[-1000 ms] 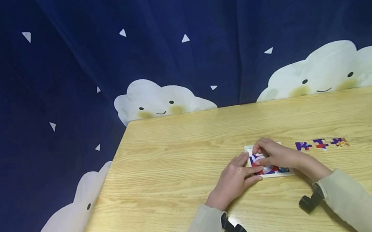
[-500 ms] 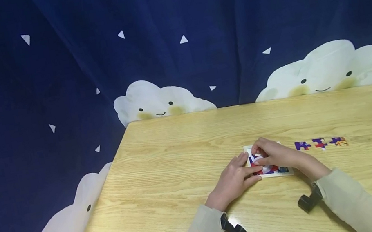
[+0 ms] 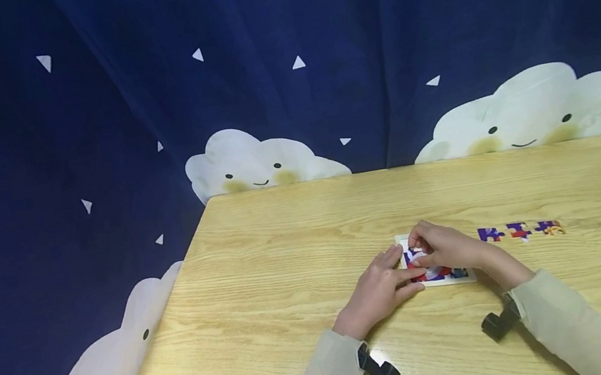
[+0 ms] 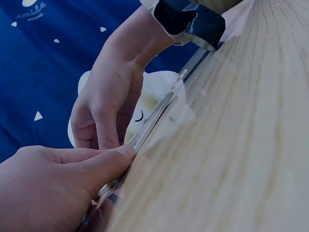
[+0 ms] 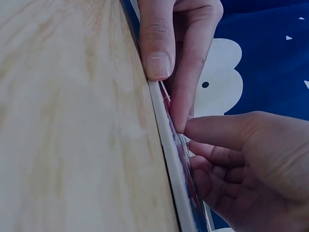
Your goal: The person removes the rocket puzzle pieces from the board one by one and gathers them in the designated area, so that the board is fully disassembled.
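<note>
A white-framed puzzle (image 3: pixel 444 282) with red, purple and white artwork lies on the table. My left hand (image 3: pixel 371 292) rests along its left side, fingers extended over the frame and picture; its thumb is at the near edge in the right wrist view. Over the upper part, my right hand (image 3: pixel 448 247) has curled fingers, with thumb and index tips on either side of a piece in the picture. That piece is largely hidden by the fingers. In the left wrist view, the right hand (image 4: pixel 108 96) points down onto the board, close to the left hand (image 4: pixel 63 183).
To the right of the board, three loose puzzle pieces lie in a row: a purple one (image 3: pixel 489 235), a purple and red one (image 3: pixel 518 231) and a purple and orange one (image 3: pixel 551 228). Behind the wooden table (image 3: pixel 264 254) hangs a dark blue curtain (image 3: pixel 269 12) with clouds.
</note>
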A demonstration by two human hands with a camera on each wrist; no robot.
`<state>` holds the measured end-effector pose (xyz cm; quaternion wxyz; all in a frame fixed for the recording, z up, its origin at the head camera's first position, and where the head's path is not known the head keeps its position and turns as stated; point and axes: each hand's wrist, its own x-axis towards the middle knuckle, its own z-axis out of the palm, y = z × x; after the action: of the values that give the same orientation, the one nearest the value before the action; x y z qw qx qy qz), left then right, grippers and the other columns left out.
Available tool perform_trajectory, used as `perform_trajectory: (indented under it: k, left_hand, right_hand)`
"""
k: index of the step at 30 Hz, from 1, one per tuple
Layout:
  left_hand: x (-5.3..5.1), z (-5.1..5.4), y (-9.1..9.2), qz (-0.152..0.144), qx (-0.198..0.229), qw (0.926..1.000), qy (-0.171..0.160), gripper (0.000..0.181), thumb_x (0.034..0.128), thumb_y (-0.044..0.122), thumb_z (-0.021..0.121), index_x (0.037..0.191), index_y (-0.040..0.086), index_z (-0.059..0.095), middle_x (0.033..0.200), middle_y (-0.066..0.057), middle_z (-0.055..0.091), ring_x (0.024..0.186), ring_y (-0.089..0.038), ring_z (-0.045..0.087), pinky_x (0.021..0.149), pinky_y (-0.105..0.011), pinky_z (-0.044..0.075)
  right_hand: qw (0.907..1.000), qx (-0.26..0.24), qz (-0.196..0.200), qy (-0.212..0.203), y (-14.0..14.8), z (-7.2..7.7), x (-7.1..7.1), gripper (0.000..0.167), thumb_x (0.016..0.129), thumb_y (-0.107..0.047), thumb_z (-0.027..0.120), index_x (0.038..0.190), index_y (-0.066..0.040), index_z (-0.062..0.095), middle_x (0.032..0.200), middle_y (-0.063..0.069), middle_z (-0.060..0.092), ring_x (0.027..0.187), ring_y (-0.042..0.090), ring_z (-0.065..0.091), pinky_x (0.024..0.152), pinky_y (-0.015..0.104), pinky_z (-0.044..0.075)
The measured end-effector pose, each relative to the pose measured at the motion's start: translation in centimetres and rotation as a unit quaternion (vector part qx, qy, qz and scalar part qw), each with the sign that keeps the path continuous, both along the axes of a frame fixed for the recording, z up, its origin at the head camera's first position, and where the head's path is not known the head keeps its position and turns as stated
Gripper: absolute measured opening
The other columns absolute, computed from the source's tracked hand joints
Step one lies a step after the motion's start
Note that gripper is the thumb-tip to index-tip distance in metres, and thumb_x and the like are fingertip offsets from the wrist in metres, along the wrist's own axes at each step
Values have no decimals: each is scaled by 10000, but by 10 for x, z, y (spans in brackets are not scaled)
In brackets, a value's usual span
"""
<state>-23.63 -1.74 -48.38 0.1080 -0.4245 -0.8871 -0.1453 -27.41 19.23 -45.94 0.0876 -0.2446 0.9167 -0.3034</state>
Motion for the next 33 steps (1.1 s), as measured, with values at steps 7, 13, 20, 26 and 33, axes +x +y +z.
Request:
perform_trajectory:
  k: [7, 13, 20, 26, 33]
  left_hand:
    - [0, 0, 1, 8, 3, 10000, -31, 340, 966, 392, 587, 1240, 219, 689, 1457, -202, 492, 1401, -325, 450, 1180, -413, 385]
    - [1, 1, 0, 33, -21, 10000, 8, 339, 959, 393, 597, 1235, 222, 692, 1459, -197, 491, 1400, -316, 453, 1178, -406, 388]
    - [1, 0, 1, 18, 38, 10000, 86, 331, 958, 404, 592, 1227, 241, 698, 1453, -206, 495, 1391, -326, 463, 1171, -408, 397]
    - [1, -2, 2, -2, 78, 9998, 164, 315, 957, 412, 590, 1212, 267, 705, 1451, -218, 494, 1381, -342, 471, 1164, -419, 405]
    - [-1, -2, 1, -34, 88, 9995, 306, 314, 952, 409, 601, 1214, 268, 704, 1434, -207, 519, 1370, -345, 485, 1160, -420, 410]
  right_hand:
    - [9997, -191, -16, 132, 0, 0, 3, 255, 886, -116, 711, 1048, -27, 535, 887, 50, 486, 755, 122, 445, 604, 194, 392]
    - [9963, -646, 43, 569, -1, -4, 11, 262, 865, -63, 722, 1028, -16, 522, 878, 50, 497, 752, 87, 448, 612, 178, 417]
    - [9903, -1143, -120, 780, 0, -8, 18, 264, 863, -66, 728, 1043, -15, 542, 847, 53, 564, 748, 42, 496, 608, 182, 461]
    - [9789, -1533, 185, 1337, 4, -18, 22, 311, 838, 54, 703, 1075, -33, 522, 822, 53, 571, 704, -11, 517, 564, 171, 466]
    - [9779, -1813, -19, 1043, 4, -21, 21, 308, 856, 94, 657, 1107, -34, 535, 871, 107, 612, 732, -30, 559, 567, 167, 488]
